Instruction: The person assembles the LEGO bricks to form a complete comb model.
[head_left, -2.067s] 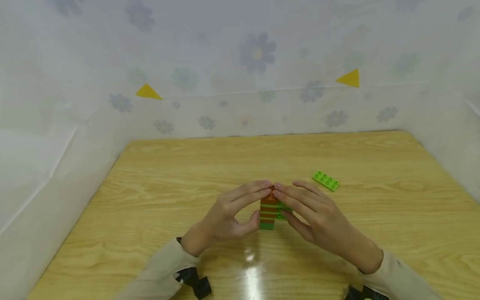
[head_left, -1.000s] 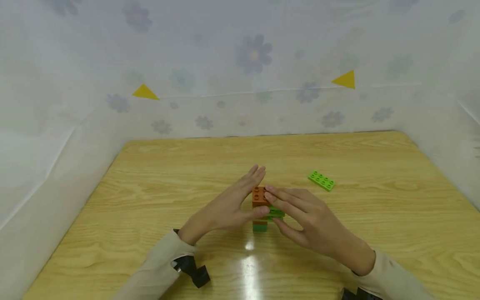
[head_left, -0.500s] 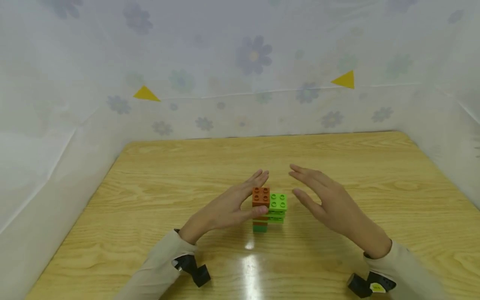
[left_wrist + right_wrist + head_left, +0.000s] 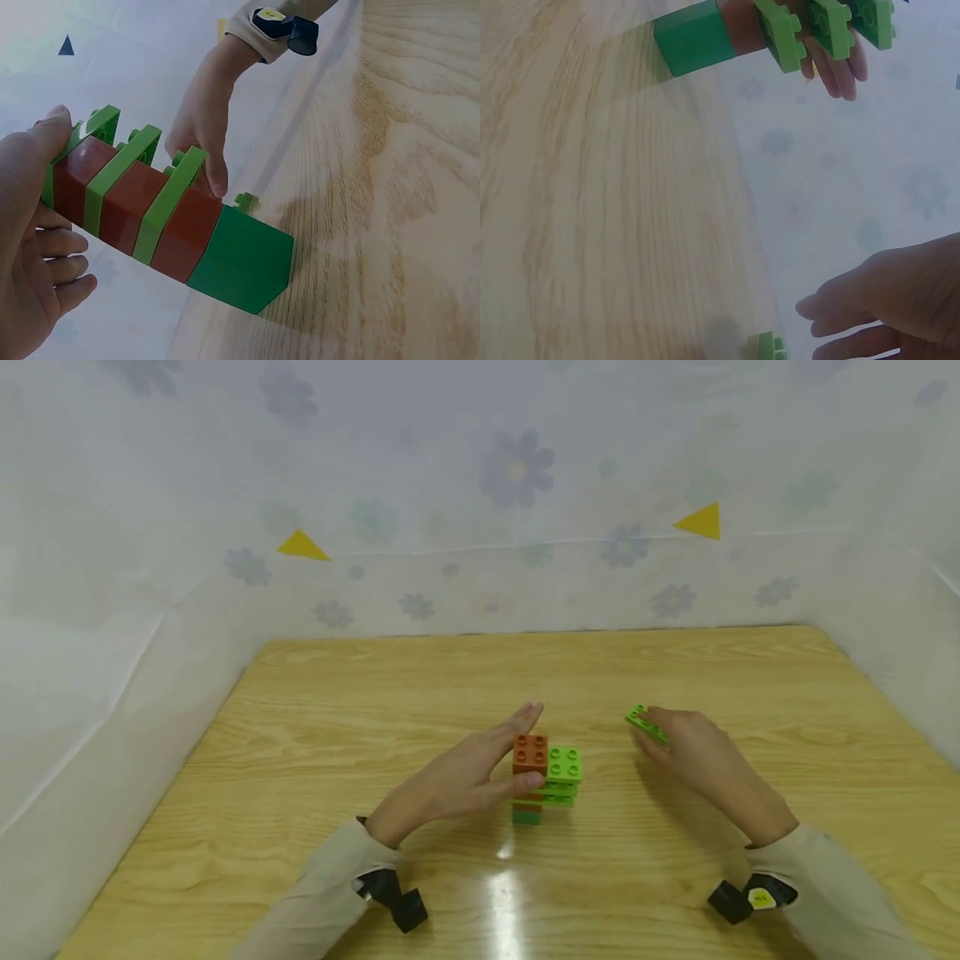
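Observation:
A tower of toy building bricks [image 4: 531, 753] stands upright on the table. Its dark green base block [image 4: 244, 259] carries reddish-brown bricks alternating with light green plates, which jut out to the right. My left hand [image 4: 465, 777] holds the tower near its top, thumb across the front and fingers behind. A loose light green plate brick [image 4: 641, 723] lies on the table farther right. Over it reaches my right hand [image 4: 708, 756], covering part of it in the head view. In the right wrist view its fingertips [image 4: 808, 306] hover apart from the plate brick [image 4: 767, 345].
The wood-grain table [image 4: 360, 693] extends around the tower. White flower-print sheeting [image 4: 450, 485] closes off its back and sides, with two yellow triangles on the back wall. Black camera mounts [image 4: 390, 897] sit on both wrists.
My right hand has left the tower and moved right to the loose plate brick. My left hand shifted its hold, with the thumb now across the tower's front. The top brick is uncovered.

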`<state>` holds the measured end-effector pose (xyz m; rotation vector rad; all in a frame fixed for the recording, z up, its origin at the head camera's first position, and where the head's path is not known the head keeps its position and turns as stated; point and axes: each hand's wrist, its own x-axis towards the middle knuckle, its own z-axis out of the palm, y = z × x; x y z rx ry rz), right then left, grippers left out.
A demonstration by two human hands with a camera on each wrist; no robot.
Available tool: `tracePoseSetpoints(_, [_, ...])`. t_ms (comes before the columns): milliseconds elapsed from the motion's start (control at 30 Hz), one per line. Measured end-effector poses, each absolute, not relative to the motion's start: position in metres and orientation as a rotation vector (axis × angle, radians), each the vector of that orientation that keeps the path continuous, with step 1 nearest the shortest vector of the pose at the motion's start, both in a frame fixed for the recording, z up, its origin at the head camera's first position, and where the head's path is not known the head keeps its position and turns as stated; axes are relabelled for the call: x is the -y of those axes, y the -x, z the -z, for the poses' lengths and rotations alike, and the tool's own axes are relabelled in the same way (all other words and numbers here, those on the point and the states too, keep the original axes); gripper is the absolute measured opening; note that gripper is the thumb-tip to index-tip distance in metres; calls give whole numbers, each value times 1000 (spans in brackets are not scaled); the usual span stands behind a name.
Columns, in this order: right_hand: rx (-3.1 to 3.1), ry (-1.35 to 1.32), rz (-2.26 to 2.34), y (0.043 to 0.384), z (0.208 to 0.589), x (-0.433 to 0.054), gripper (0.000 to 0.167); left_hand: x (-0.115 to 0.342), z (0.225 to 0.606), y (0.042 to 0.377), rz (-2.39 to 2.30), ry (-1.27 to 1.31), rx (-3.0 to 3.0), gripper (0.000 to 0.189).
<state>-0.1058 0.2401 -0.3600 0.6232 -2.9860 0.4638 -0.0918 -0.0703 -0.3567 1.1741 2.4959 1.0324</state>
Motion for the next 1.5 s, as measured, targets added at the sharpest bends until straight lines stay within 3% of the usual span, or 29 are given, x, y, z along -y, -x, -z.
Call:
tracePoseSetpoints(233, [3107,-485,-345,109,371,-248,47,69,357,90,-1024,-1172,-2502,78])
tracePoseSetpoints(1500, [3079,-536,-247,110,382,-251,39,71,355,88,-1009,-1161,-2500,77])
